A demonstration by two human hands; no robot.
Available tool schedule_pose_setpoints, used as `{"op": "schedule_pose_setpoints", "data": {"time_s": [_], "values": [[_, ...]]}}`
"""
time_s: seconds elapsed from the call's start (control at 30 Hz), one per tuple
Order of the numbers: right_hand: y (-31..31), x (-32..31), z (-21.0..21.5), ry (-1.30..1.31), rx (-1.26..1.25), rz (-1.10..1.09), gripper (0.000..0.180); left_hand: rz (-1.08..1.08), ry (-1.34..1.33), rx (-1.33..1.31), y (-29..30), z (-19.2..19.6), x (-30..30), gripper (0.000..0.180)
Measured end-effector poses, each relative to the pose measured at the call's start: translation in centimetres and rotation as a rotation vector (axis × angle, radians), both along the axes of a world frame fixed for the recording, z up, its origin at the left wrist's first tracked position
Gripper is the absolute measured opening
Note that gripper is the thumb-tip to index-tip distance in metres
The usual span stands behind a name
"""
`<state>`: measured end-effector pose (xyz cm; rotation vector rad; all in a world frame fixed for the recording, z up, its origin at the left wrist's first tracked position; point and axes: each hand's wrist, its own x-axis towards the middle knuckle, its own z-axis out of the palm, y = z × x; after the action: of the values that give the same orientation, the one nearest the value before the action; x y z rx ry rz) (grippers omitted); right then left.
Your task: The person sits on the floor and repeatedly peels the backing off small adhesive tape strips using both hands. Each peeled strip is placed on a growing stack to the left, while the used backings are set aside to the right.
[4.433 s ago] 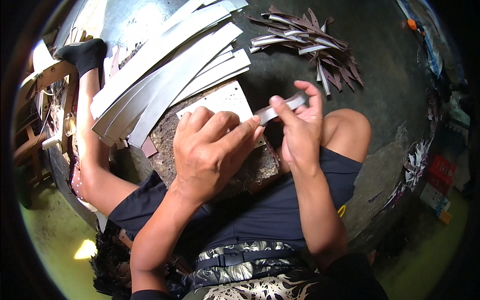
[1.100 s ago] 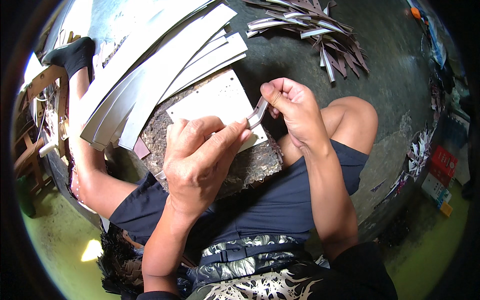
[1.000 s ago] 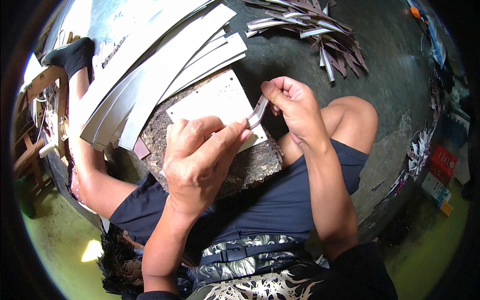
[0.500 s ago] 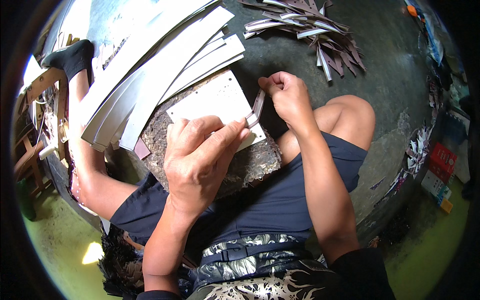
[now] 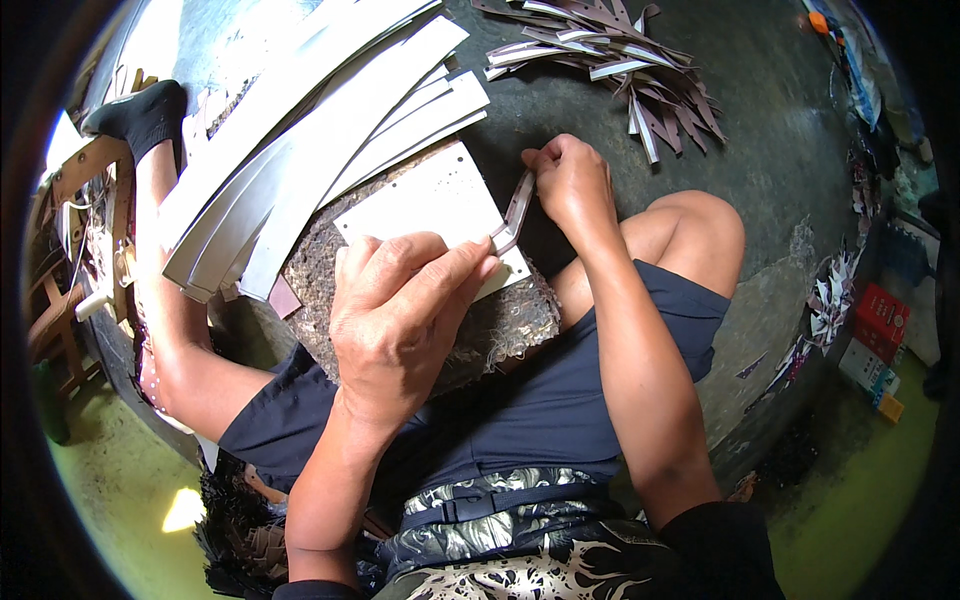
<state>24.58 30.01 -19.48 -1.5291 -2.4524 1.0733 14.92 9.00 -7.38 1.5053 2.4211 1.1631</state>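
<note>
**Narrow strip held over the white card**

The narrow grey strip [image 5: 518,208] is pinched at its upper end by the closed right hand [image 5: 572,185], and its lower end is gripped by the fingertips of the left hand [image 5: 400,315]. It is held just above the white card [image 5: 420,200], which lies on a rough block [image 5: 500,330]. Long white strips [image 5: 300,150] are fanned out beside it.

Long strips [image 5: 300,150] far left: pale grey-white. Card [image 5: 425,205] on block: white. Scrap pile [image 5: 620,60] far right: brown & white. Shorts [image 5: 520,410]: navy. Sock [image 5: 145,115]: black. Floor [image 5: 780,120]: dk grey-green.
</note>
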Motion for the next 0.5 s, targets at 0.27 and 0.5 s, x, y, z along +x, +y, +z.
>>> {"op": "schedule_pose_setpoints", "data": {"time_s": [0.27, 0.5], "values": [[1.0, -0.1, -0.8, -0.158, 0.159, 0.025, 0.023, -0.005, 0.007, 0.005, 0.0, 0.0, 0.0, 0.026], [1.7, 0.3, 1.8, 0.127, -0.328, -0.366, 0.05, 0.001, -0.015, 0.047, -0.1, -0.1, 0.0, 0.025]]}}
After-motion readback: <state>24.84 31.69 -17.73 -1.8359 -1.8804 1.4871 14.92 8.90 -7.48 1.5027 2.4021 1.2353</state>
